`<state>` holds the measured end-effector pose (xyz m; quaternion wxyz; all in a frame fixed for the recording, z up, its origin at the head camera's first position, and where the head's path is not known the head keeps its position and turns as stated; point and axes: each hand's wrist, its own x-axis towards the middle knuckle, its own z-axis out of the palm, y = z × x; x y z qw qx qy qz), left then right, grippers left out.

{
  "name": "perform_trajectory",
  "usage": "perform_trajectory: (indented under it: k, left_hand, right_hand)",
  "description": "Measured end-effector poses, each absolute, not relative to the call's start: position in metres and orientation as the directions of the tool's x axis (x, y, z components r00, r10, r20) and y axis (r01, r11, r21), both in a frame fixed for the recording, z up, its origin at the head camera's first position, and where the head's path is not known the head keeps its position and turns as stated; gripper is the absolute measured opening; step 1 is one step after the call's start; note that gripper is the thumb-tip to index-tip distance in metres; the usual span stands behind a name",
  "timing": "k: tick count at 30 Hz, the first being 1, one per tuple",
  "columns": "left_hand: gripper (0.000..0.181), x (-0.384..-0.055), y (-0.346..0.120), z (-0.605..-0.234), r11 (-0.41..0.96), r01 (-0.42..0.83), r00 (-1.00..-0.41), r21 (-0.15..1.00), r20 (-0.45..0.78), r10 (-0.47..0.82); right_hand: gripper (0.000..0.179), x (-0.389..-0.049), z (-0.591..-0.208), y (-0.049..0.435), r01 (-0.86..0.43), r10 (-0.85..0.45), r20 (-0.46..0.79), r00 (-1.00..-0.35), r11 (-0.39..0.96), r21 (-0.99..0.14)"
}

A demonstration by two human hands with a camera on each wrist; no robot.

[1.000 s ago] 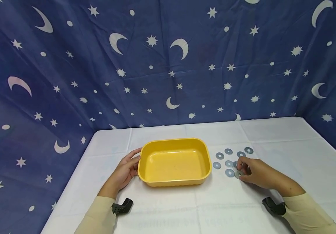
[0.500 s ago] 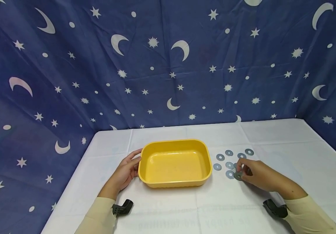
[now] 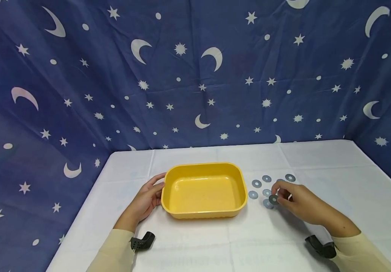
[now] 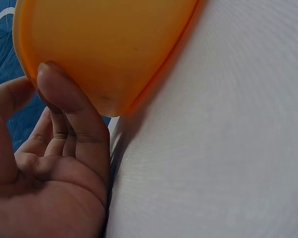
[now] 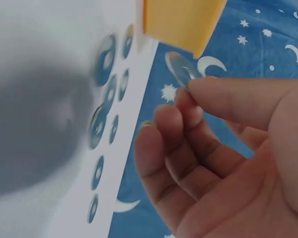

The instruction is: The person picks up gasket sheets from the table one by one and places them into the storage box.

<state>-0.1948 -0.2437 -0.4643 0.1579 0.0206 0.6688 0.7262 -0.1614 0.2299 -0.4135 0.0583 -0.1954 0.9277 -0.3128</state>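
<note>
My left hand point(image 3: 145, 200) rests against the left side of a yellow plastic tray point(image 3: 202, 215), its fingers touching the outer wall. In the left wrist view, the fingertips point(image 4: 59, 87) lie on the tray's outside point(image 4: 114, 54), and none reaches visibly inside. My right hand point(image 3: 300, 202) pinches a flat metal washer point(image 3: 273, 199) between thumb and fingers, just above the loose washers. The right wrist view shows this washer point(image 5: 181, 69) tilted and lifted off the cloth. Several grey washers point(image 3: 256, 183) lie right of the tray; the hand partly hides some.
A white cloth point(image 3: 195, 245) covers the table. Behind it and at the sides hangs a dark blue curtain point(image 3: 168, 90) with moons and stars. Black devices point(image 3: 142, 241) are strapped at both wrists.
My right hand has picked a washer up off the cloth and moved slightly left and upward with it. The left hand and the tray stay in place.
</note>
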Motion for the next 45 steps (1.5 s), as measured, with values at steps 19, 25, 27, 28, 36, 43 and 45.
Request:
perform_trajectory:
  k: [19, 25, 27, 28, 36, 43, 45]
  left_hand:
    - [0.058, -0.199, -0.241, -0.463, -0.018, -0.174, -0.953, 0.985, -0.164, 0.254]
    - [0.059, -0.198, -0.241, -0.464, -0.012, -0.170, -0.949, 0.985, -0.160, 0.271]
    - [0.059, -0.197, -0.241, -0.465, -0.012, -0.170, -0.950, 0.985, -0.160, 0.269]
    - [0.059, -0.196, -0.242, -0.466, -0.011, -0.170, -0.950, 0.985, -0.161, 0.267]
    - [0.057, -0.193, -0.242, -0.468, -0.030, -0.184, -0.951, 0.982, -0.170, 0.260]
    - [0.056, -0.194, -0.241, -0.466, -0.041, -0.184, -0.949, 0.982, -0.167, 0.267]
    - [0.056, -0.194, -0.241, -0.466, -0.040, -0.183, -0.950, 0.982, -0.166, 0.264]
  right_hand:
    - [0.026, -0.169, -0.379, 0.189, -0.476, -0.476, 0.182, -0.860, 0.622, -0.622]
    - [0.023, -0.174, -0.375, 0.168, -0.458, -0.511, 0.120, -0.851, 0.612, -0.645]
    - [0.022, -0.175, -0.375, 0.162, -0.471, -0.533, 0.117, -0.838, 0.598, -0.648]
    - [0.022, -0.176, -0.376, 0.159, -0.478, -0.545, 0.117, -0.831, 0.589, -0.651]
    - [0.021, -0.186, -0.385, 0.137, -0.480, -0.604, 0.077, -0.793, 0.542, -0.690]
    - [0.022, -0.192, -0.396, 0.118, -0.491, -0.638, 0.049, -0.768, 0.539, -0.685]
    - [0.022, -0.193, -0.399, 0.112, -0.501, -0.648, 0.044, -0.760, 0.541, -0.675]
